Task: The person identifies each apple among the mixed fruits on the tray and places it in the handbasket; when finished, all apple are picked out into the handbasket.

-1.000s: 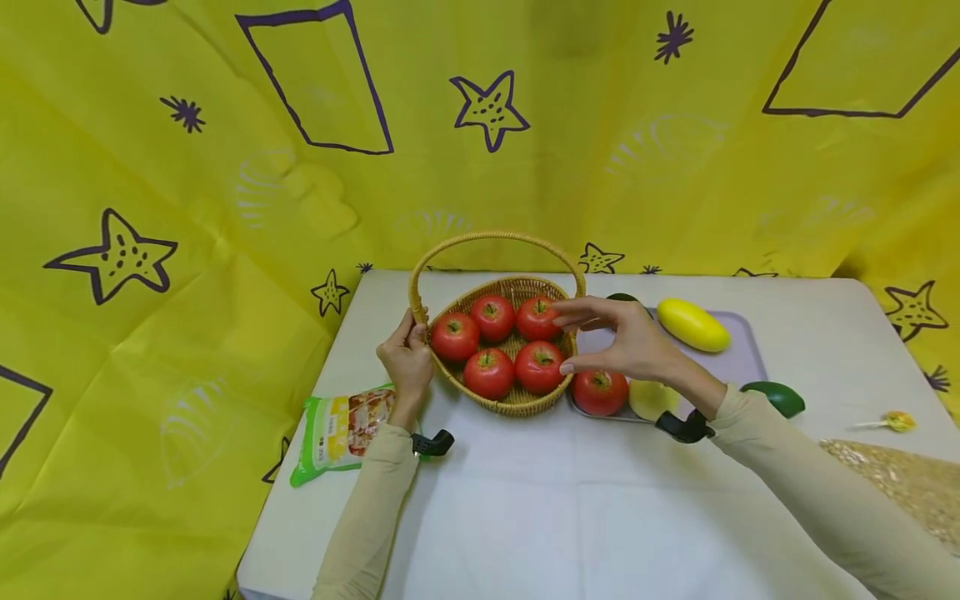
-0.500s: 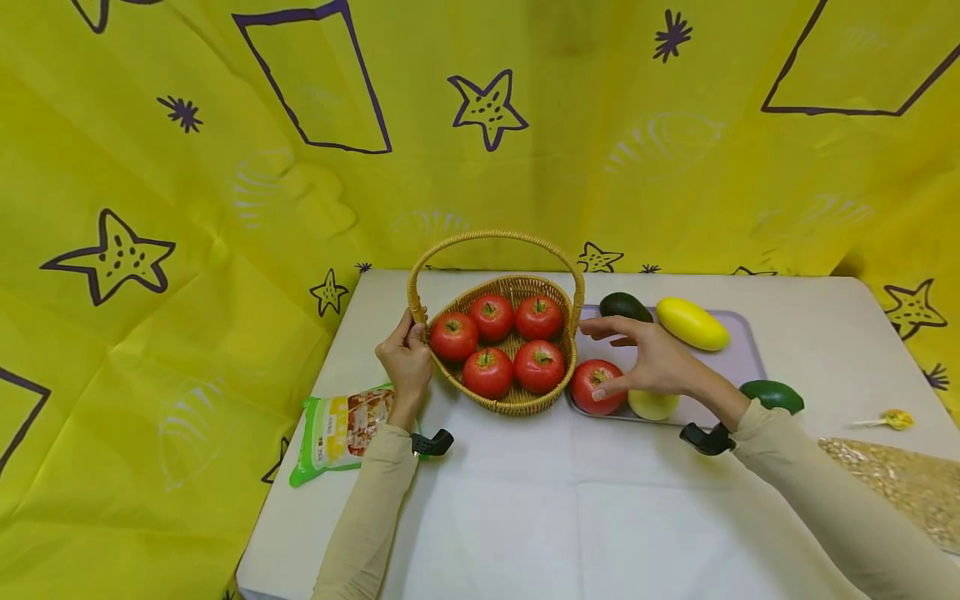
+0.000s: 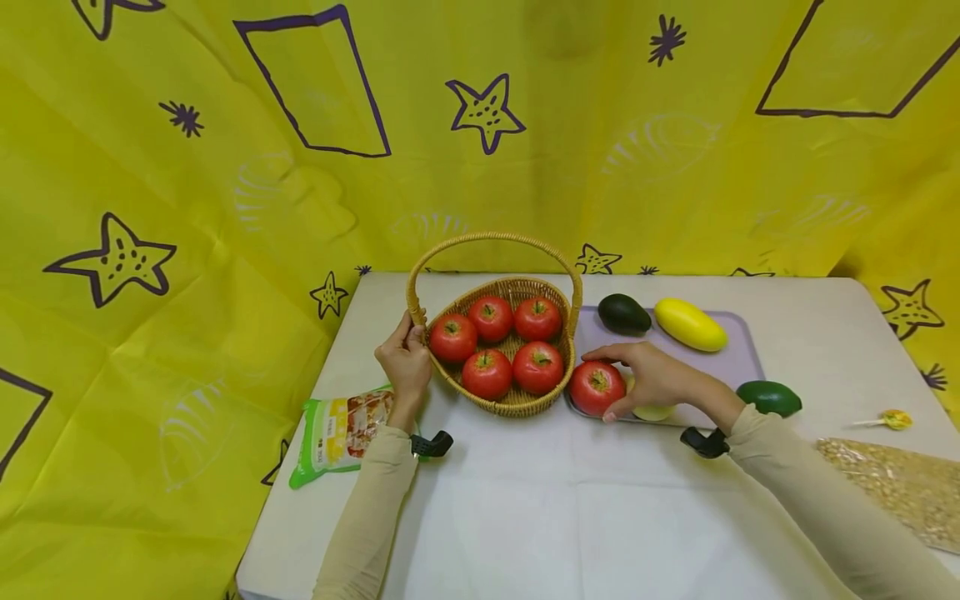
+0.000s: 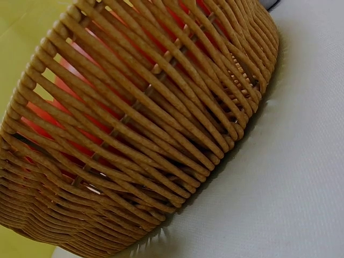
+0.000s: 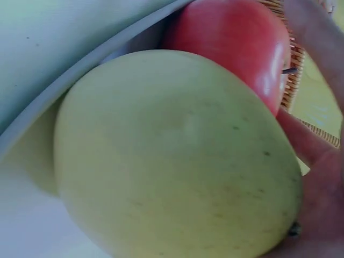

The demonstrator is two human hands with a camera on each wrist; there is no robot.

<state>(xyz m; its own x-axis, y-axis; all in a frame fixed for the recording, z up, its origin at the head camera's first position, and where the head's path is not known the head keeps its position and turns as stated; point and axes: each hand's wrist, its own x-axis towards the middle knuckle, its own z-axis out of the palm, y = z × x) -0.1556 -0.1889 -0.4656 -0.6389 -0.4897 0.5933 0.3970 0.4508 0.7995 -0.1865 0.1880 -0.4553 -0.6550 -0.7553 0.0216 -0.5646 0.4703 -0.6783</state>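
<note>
A wicker basket (image 3: 520, 408) with a tall arched handle holds several red apples (image 3: 487, 375). My left hand (image 3: 406, 358) grips it at the left foot of the handle; in the left wrist view its woven side (image 4: 145, 129) fills most of the picture. Just right of the basket, my right hand (image 3: 651, 379) curls its fingers and thumb around another red apple (image 3: 597, 388) at the near left corner of a pale purple tray (image 3: 738, 333). Beside that apple, partly under the hand, lies a pale yellow-green fruit (image 5: 177, 156), large in the right wrist view.
On the tray's far side are a dark green avocado (image 3: 624, 314) and a yellow oval fruit (image 3: 690, 325). A green fruit (image 3: 769, 398) sits by its right edge. Further right lie a lollipop (image 3: 894, 419) and a bag of grains (image 3: 892, 487). A green food packet (image 3: 337, 433) is at left.
My right hand has drawn back from the basket's right side, come down over the tray and closed around the apple there. The left hand and basket stay put.
</note>
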